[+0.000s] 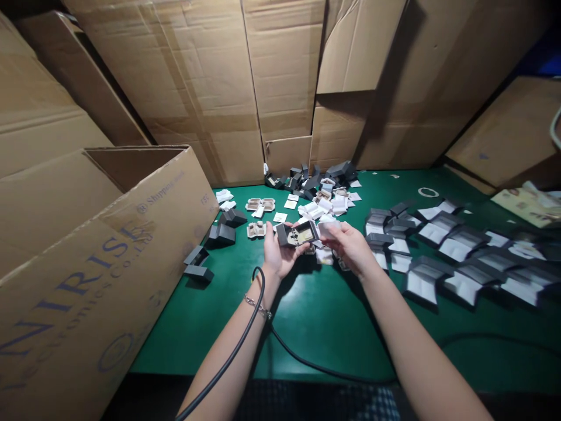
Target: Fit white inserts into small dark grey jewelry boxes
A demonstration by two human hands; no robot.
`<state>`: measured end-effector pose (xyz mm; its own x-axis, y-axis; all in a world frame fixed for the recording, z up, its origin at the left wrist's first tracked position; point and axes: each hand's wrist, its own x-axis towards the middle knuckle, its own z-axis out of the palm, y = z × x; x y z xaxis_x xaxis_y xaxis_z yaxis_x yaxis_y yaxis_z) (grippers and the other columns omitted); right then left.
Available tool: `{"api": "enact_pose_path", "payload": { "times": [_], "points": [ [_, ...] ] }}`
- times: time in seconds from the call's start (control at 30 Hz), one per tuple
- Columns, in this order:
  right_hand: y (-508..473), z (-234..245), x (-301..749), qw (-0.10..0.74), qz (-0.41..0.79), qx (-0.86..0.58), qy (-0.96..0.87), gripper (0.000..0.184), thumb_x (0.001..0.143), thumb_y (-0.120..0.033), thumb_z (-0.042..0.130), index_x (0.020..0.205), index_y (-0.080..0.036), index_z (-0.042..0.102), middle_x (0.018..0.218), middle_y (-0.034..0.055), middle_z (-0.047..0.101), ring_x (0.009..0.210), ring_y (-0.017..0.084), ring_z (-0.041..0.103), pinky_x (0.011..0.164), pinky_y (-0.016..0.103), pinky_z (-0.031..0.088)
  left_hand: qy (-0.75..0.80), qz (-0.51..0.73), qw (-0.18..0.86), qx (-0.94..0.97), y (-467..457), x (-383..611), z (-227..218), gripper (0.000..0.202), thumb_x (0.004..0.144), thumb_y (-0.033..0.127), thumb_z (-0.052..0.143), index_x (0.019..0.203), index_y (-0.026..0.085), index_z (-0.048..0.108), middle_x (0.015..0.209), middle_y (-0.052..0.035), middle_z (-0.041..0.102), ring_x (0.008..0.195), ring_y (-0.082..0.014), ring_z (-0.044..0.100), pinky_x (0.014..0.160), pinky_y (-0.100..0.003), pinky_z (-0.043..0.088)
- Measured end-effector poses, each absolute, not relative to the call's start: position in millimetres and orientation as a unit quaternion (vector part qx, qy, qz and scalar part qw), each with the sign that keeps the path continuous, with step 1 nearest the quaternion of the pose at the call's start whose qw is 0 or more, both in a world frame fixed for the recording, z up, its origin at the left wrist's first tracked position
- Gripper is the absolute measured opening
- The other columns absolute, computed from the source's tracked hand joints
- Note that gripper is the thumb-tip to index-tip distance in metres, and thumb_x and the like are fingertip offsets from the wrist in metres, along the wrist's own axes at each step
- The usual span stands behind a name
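Head view, clock centred on the held box: green table [319, 333] has its front edge at 6, visible green running back between the forearms. Carton [131, 257] bounds 8 to 9, cardboard panels [197, 88] close off 10 to 2. Black cable [236, 348] lies along left forearm, loops at the wrist, then crosses the green toward 5

Left hand [280, 255] comes in from 7, palm up, fingers curled under and holding the open black box [302, 234], thumb raised at 9. Right hand [349, 248] from between 4 and 5, fingers narrow, pinching a white piece [329, 227] just beside the box at 3; cannot tell if that touches it

Box rectangular, rigid-looking, small contents unreadable. White piece: paper or foam, cannot tell. Pulp-like trays [260, 204] at 10, beige, compartmented. White-lined black boxes [458, 242] stand open in rows, 3 to 4. Jumbled dark boxes [307, 184] at 12
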<state>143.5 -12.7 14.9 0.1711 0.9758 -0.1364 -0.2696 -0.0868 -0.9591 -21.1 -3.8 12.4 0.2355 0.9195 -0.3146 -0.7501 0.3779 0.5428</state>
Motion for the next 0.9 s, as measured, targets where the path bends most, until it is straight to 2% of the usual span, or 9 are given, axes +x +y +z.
{"api": "enact_pose_path", "payload": {
  "times": [0.1, 0.2, 0.27, 0.4, 0.53, 0.63, 0.77, 0.9],
  "points": [
    [-18, 16, 141, 0.61, 0.432, -0.512, -0.424, 0.031, 0.057, -0.044, 0.077, 0.066, -0.018, 0.064, 0.06, -0.0026, 0.06, 0.056, 0.011, 0.053, 0.058, 0.025, 0.046, 0.289, 0.529, 0.782, 0.161, -5, -20, 14, 0.032, 0.077, 0.048, 0.059, 0.073, 0.017, 0.053, 0.103, -0.0099, 0.065, 0.087, -0.025, 0.065, 0.062, -0.035, 0.057],
    [-26, 23, 136, 0.618, 0.384, -0.506, -0.464, 0.027, 0.062, -0.043, 0.073, 0.066, -0.017, 0.065, 0.056, -0.0034, 0.056, 0.053, 0.01, 0.049, 0.056, 0.025, 0.043, 0.285, 0.536, 0.774, 0.178, -7, -17, 12, 0.011, 0.071, 0.022, 0.062, 0.074, 0.018, 0.053, 0.101, -0.0056, 0.065, 0.089, -0.0223, 0.064, 0.069, -0.036, 0.056],
    [-31, 25, 131, 0.605, 0.4, -0.491, -0.482, 0.025, 0.064, -0.042, 0.07, 0.072, -0.017, 0.066, 0.06, -0.0018, 0.059, 0.055, 0.011, 0.052, 0.058, 0.026, 0.045, 0.279, 0.548, 0.768, 0.179, -7, -16, 10, 0.017, 0.066, 0.014, 0.057, 0.082, 0.019, 0.055, 0.094, -0.0042, 0.066, 0.086, -0.02, 0.064, 0.073, -0.036, 0.055],
    [-38, 21, 121, 0.554, 0.392, -0.488, -0.548, 0.018, 0.073, -0.034, 0.061, 0.08, -0.019, 0.068, 0.076, 0.002, 0.067, 0.066, 0.015, 0.061, 0.066, 0.029, 0.049, 0.254, 0.548, 0.773, 0.192, -6, -15, 5, 0.048, 0.058, 0.014, 0.048, 0.106, 0.019, 0.056, 0.086, -0.0054, 0.067, 0.07, -0.0181, 0.064, 0.064, -0.032, 0.052],
    [-43, 13, 113, 0.499, 0.246, -0.523, -0.646, 0.021, 0.076, -0.018, 0.048, 0.082, -0.022, 0.068, 0.086, 0.0033, 0.07, 0.078, 0.018, 0.063, 0.073, 0.03, 0.049, 0.255, 0.534, 0.781, 0.201, -9, -15, 6, 0.066, 0.054, 0.019, 0.045, 0.12, 0.016, 0.053, 0.082, -0.0064, 0.068, 0.054, -0.0156, 0.059, 0.057, -0.029, 0.047],
    [-45, 10, 109, 0.473, 0.191, -0.519, -0.686, 0.025, 0.077, -0.015, 0.045, 0.085, -0.022, 0.067, 0.087, 0.0035, 0.07, 0.08, 0.018, 0.063, 0.075, 0.029, 0.049, 0.251, 0.531, 0.787, 0.189, -11, -15, 9, 0.07, 0.053, 0.019, 0.045, 0.122, 0.015, 0.053, 0.079, -0.0058, 0.068, 0.053, -0.0149, 0.058, 0.054, -0.027, 0.045],
    [-47, 9, 103, 0.452, 0.179, -0.51, -0.71, 0.027, 0.077, -0.013, 0.043, 0.087, -0.021, 0.066, 0.088, 0.0041, 0.07, 0.081, 0.018, 0.063, 0.075, 0.028, 0.048, 0.236, 0.521, 0.801, 0.18, -9, -16, 6, 0.069, 0.052, 0.018, 0.044, 0.12, 0.014, 0.054, 0.071, -0.0042, 0.066, 0.05, -0.0143, 0.057, 0.051, -0.026, 0.044],
    [-48, 7, 100, 0.442, 0.18, -0.511, -0.714, 0.026, 0.077, -0.013, 0.044, 0.087, -0.021, 0.066, 0.089, 0.0042, 0.069, 0.081, 0.018, 0.063, 0.074, 0.028, 0.048, 0.225, 0.519, 0.802, 0.191, -7, -17, 2, 0.065, 0.053, 0.019, 0.045, 0.117, 0.013, 0.057, 0.071, -0.0046, 0.065, 0.053, -0.0154, 0.059, 0.054, -0.028, 0.046]
  ]
}}
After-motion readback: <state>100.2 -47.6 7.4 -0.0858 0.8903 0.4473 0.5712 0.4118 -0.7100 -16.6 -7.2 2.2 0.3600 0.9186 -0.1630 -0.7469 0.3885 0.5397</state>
